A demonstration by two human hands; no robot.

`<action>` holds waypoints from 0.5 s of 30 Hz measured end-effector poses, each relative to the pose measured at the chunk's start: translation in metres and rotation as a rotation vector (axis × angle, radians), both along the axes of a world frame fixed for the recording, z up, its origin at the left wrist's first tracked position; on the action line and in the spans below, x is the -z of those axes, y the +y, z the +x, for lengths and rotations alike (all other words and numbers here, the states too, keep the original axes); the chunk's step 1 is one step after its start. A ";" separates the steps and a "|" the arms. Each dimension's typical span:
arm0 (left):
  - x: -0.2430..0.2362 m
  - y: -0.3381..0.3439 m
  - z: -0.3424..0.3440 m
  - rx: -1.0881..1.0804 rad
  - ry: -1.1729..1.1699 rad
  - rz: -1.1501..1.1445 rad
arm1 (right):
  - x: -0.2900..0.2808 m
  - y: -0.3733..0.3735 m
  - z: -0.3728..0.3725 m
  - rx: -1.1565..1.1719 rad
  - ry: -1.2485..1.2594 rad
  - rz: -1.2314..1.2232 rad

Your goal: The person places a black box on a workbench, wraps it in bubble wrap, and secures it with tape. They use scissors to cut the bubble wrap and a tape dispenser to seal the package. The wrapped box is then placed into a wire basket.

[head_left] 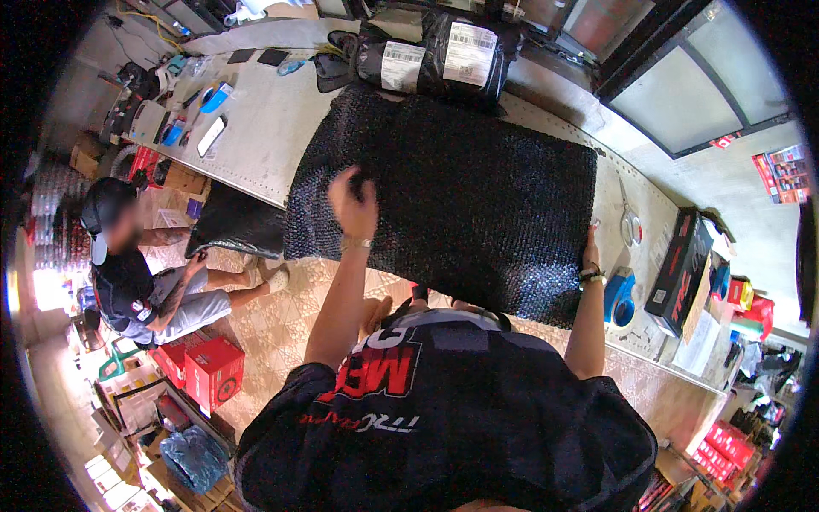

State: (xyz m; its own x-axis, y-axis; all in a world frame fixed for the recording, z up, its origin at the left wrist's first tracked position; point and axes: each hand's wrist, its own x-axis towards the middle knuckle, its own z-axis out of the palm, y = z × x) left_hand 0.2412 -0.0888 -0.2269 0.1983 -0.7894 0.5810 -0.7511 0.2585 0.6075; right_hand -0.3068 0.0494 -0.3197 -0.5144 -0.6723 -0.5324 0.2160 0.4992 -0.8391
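A large black mesh-textured sheet [461,192], folded into a thick rectangle, lies across a long grey counter [264,128]. My left hand [352,205] presses down on its near left part, fingers curled on the fabric. My right hand [590,253] grips the sheet's right near edge, with a band on the wrist. Behind the sheet stand black wrapped parcels [435,55] with white labels.
A blue tape dispenser [621,297], scissors [630,224] and a long black box [680,260] lie to the right on the counter. Phones and small items [209,119] sit at its far left end. Another person [141,282] sits on the floor at left, beside red boxes [209,371].
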 end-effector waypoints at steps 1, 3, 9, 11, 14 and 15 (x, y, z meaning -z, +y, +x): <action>-0.005 -0.008 -0.012 0.265 0.005 0.097 | -0.001 0.001 0.000 -0.077 0.053 -0.067; -0.011 -0.017 -0.026 0.335 -0.288 0.271 | 0.001 0.001 0.002 -0.073 0.154 -0.100; -0.004 -0.036 -0.014 0.523 -0.399 0.491 | 0.002 0.016 0.027 0.074 -0.110 -0.179; -0.006 -0.052 -0.007 0.520 -0.440 0.507 | -0.004 0.018 0.029 0.060 -0.184 -0.218; -0.018 -0.093 -0.012 0.523 -0.414 0.459 | -0.026 0.010 0.018 -0.350 0.625 0.191; -0.023 -0.109 -0.014 0.530 -0.373 0.547 | -0.036 0.009 0.019 -0.497 0.863 0.422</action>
